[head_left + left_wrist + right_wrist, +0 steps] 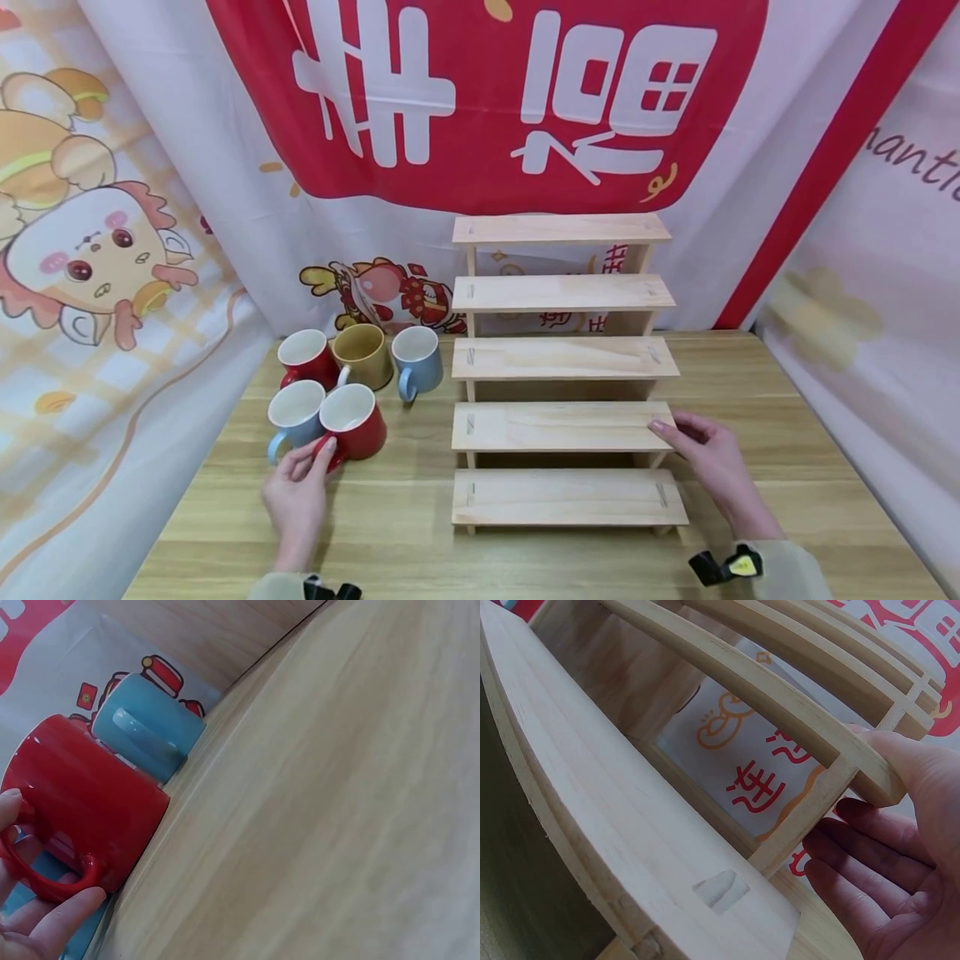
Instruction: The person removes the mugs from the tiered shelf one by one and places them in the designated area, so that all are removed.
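My left hand (296, 496) pinches the handle of the front red mug (362, 435), which stands upright on the table. In the left wrist view, fingers and thumb curl about that red handle (56, 889). My right hand (708, 462) grips the right end of the second-lowest step of a wooden stepped shelf (562, 427), thumb on top and the other fingers by its side and underneath. Seen from the right wrist, the fingers (870, 855) lie beside an upright support. Close by the held mug are a light blue mug (300, 429) and a brown mug (371, 367).
Another red mug (318, 367) stands at the back left, and a second light blue mug (423, 371) stands between the brown mug and the shelf. The wood-grain table (405, 525) is bounded by printed cloth walls (247, 92) at the back and sides.
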The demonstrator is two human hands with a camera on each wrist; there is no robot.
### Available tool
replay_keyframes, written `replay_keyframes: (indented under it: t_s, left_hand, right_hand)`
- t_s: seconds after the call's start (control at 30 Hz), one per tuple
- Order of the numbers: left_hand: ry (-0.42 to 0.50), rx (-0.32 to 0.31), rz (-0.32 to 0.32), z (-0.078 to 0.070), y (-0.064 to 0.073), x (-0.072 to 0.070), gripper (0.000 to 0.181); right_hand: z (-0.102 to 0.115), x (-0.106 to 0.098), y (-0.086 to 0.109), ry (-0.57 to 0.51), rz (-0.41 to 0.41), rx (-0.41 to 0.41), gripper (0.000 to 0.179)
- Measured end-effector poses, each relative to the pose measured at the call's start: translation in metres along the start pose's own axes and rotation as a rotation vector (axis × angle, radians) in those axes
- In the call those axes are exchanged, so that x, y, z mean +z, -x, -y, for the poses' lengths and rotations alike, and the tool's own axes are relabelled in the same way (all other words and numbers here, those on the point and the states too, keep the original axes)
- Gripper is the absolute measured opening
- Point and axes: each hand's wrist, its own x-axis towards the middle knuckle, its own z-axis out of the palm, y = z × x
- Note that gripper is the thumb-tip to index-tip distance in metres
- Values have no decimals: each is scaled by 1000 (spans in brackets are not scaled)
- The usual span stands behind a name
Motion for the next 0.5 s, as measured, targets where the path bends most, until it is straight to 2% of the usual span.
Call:
replay_keyframes:
  t_s: [0.13,0.33,0.5]
  left_hand:
    - [21,20,-10,1,-1,-3,39]
    - [16,-2,-31,2,-3,-4,40]
    - [-106,17,-35,-1,0,-6,42]
  right_hand:
    - [0,1,0,11,4,7,73]
    - [1,0,0,5,7,8,74]
    - [0,0,-1,9,15,6,74]
